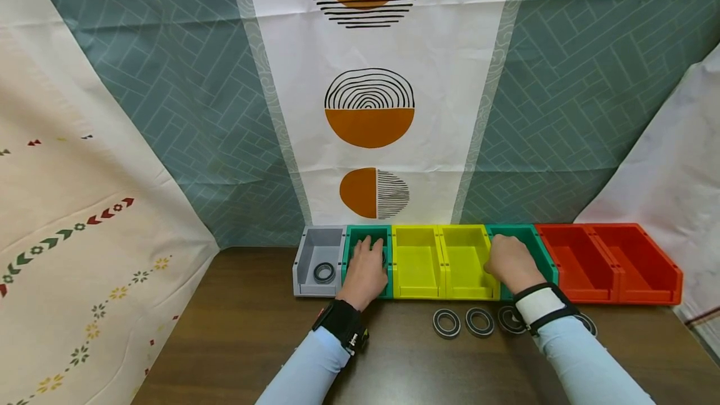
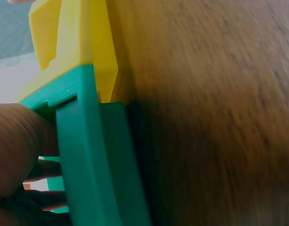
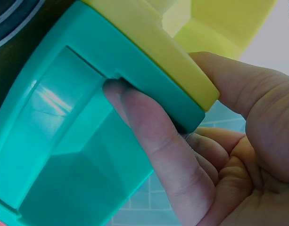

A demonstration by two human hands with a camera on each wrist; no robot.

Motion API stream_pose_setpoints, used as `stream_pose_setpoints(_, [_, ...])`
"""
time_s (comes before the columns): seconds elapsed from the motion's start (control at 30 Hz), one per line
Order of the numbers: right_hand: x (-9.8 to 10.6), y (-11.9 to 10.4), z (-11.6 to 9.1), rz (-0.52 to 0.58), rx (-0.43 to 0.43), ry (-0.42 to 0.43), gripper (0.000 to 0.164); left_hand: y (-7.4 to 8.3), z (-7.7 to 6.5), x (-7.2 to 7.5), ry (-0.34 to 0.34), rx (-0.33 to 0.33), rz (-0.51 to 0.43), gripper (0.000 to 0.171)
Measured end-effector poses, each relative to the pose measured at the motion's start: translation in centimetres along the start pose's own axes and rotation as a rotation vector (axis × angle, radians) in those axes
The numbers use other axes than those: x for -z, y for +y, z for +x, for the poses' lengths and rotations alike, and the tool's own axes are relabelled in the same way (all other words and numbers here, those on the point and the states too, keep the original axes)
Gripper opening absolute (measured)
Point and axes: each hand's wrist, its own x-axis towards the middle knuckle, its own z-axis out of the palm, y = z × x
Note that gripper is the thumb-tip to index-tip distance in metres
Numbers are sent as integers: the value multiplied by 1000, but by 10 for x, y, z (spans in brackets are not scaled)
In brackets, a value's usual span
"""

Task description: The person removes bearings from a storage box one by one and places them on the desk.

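Observation:
My left hand [image 1: 364, 274] reaches down into the left green bin [image 1: 368, 230], fingers spread and slightly bent. A sliver of a dark ring shows beside its fingers in the head view. In the left wrist view the green front wall [image 2: 83, 155] covers the fingertips. My right hand [image 1: 512, 262] pinches the adjoining walls of the right green bin [image 3: 73, 183] and the neighbouring yellow bin [image 3: 153, 52]. Its index finger [image 3: 156, 136] lies inside the green bin, while the thumb [image 3: 229, 77] presses on the yellow side.
Several ball bearings lie in a row before the bins, including one bearing [image 1: 436, 324] at its left end. A grey bin [image 1: 320, 244] holds another bearing [image 1: 317, 272]. Between the green bins stands a second yellow bin [image 1: 416, 267]; red bins [image 1: 647, 267] stand at the right.

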Motion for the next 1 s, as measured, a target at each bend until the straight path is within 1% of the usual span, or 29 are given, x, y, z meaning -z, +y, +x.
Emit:
stream_pose_setpoints(0.3, [0,0,0,5,-11,-6,21,-1,5,-8,-72,46,13,61])
stream_pose_setpoints(0.37, [0,1,1,1,-8,-1,21,-2,6,-9,-80,45,17,60])
stream_pose_setpoints(0.53, [-1,1,2,-9,-8,10,22,-3,6,-10,-95,17,45,54])
stream_pose_setpoints(0.67, [-2,2,2,-2,-7,11,22,-1,6,-9,-112,13,76,49])
stream_pose_setpoints(1.0, [-4,2,2,10,-18,2,22,3,8,-10,-124,46,111,39])
